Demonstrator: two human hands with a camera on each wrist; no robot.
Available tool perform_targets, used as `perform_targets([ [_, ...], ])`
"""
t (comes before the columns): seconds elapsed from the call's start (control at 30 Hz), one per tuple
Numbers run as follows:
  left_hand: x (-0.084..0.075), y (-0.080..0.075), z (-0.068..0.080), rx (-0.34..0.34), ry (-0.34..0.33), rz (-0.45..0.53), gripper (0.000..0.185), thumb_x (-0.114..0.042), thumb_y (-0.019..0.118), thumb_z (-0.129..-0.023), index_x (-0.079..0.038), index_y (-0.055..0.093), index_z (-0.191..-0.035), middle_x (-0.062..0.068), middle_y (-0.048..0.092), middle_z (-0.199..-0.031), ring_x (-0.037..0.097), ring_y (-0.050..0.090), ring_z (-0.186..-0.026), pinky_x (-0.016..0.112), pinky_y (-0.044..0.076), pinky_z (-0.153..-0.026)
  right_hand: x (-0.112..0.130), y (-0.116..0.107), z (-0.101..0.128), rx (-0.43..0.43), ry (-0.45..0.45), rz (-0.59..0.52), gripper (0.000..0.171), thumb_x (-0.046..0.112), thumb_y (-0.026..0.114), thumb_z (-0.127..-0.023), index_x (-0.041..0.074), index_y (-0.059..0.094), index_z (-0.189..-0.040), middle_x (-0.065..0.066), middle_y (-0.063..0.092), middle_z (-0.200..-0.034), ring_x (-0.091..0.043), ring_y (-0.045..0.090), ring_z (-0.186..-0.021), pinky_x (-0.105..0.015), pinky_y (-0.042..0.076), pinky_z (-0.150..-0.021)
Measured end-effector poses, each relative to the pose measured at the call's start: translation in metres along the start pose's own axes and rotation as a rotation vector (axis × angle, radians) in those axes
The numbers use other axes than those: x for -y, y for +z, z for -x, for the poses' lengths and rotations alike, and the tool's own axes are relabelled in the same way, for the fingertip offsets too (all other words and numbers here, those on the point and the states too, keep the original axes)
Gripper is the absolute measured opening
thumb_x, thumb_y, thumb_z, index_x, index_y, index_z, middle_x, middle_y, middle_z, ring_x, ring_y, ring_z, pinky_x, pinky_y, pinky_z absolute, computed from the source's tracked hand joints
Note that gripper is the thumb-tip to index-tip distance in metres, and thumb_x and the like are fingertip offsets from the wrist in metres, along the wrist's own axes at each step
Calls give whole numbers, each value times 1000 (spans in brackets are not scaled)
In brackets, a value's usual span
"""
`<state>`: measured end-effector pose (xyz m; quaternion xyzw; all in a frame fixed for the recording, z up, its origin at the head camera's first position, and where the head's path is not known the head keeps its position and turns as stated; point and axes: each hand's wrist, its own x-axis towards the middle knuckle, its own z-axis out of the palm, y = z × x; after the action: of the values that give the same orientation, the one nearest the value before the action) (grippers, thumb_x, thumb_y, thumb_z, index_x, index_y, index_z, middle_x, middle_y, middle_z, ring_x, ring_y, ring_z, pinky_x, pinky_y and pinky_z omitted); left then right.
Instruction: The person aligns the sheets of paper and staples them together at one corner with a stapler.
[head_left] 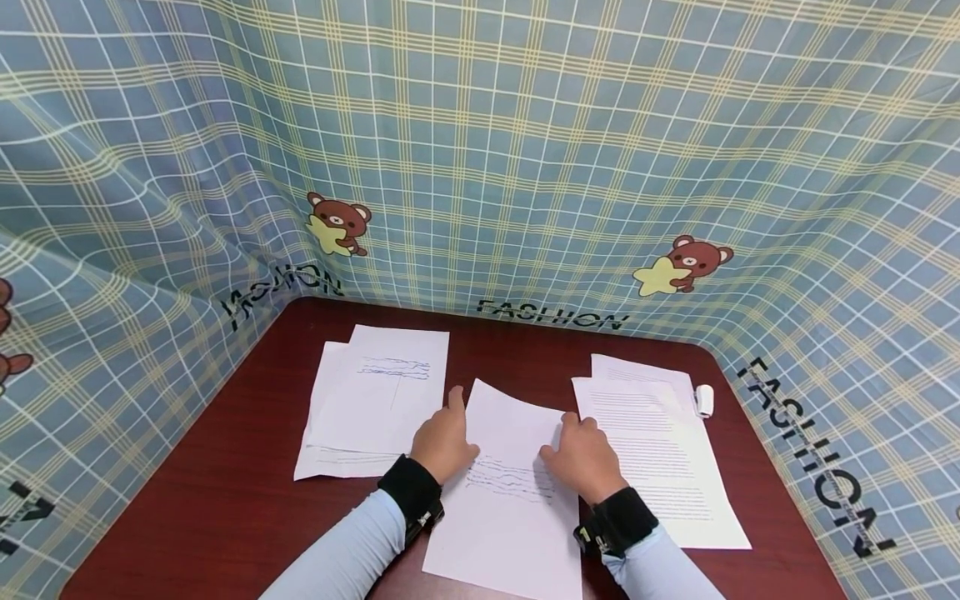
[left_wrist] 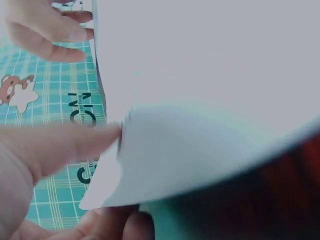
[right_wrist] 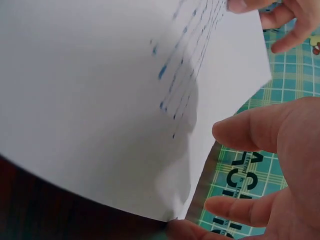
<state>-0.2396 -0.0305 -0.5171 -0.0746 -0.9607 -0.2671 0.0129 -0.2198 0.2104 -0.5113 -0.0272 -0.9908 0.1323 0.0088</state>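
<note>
Between both hands in the head view is a white sheet of paper point(head_left: 510, 533) with wavy blue handwritten lines across its middle. My left hand point(head_left: 444, 442) pinches its left edge. In the left wrist view the thumb point(left_wrist: 95, 141) lies on the sheet's face, with other fingers point(left_wrist: 105, 222) under the edge. At the right edge, near the far corner, is my right hand point(head_left: 588, 460). The right wrist view shows its thumb point(right_wrist: 240, 131) just off the paper's edge and a lower fingertip point(right_wrist: 182, 229) touching the sheet's corner. The sheet bows up from the table.
Overlapping handwritten sheets point(head_left: 375, 408) lie on the dark red table point(head_left: 210, 475) to the left. On the right are printed sheets point(head_left: 645, 433) beside a small white object point(head_left: 704, 401). A plaid cloth point(head_left: 480, 167) with bears hangs behind and at both sides.
</note>
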Motion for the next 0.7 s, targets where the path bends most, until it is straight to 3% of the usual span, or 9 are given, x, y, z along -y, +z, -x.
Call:
perform_targets([
  [0.1,5,-2,-1,-27,12,105,76,-13,83,-84,1,45,-148,9,72,-85,23,68,-70,39,52,-64,-1,0,-1,1,0,-8,75,39,76,-86,-8,52,-139,-29,61,-116,-37,64,-92,-53,56,-76],
  [0.2,11,-4,-2,-36,35,195,37,-11,78,-88,-3,66,-123,4,71,-88,20,66,-80,38,52,-74,-2,-2,0,12,10,-30,74,39,74,-88,-7,51,-141,-29,60,-119,-36,63,-93,-53,56,-80],
  [0.3,17,-9,-3,-12,47,281,12,-12,75,-91,-8,71,-102,2,67,-85,18,60,-79,37,50,-75,-4,-3,-1,19,21,-79,73,38,72,-90,-7,49,-143,-30,60,-123,-36,63,-96,-54,56,-86],
  [0.43,24,-18,-5,25,15,381,14,-17,74,-93,-9,69,-103,2,69,-90,17,62,-80,37,51,-77,-10,-6,-4,18,35,-199,70,37,68,-95,-10,48,-142,-28,61,-124,-34,62,-102,-52,54,-91],
  [0.57,29,-30,-6,46,-26,486,20,-18,74,-94,-6,70,-110,7,72,-100,19,66,-87,40,53,-81,-15,-13,-6,39,79,-352,67,41,63,-99,-9,48,-141,-24,66,-123,-30,65,-101,-46,56,-86],
  [0.7,30,-43,-8,45,-39,622,18,-15,73,-95,-5,70,-109,7,72,-97,19,65,-85,36,52,-77,-17,-21,-6,88,129,-479,67,47,60,-101,-5,51,-141,-21,66,-129,-27,65,-100,-42,57,-82],
])
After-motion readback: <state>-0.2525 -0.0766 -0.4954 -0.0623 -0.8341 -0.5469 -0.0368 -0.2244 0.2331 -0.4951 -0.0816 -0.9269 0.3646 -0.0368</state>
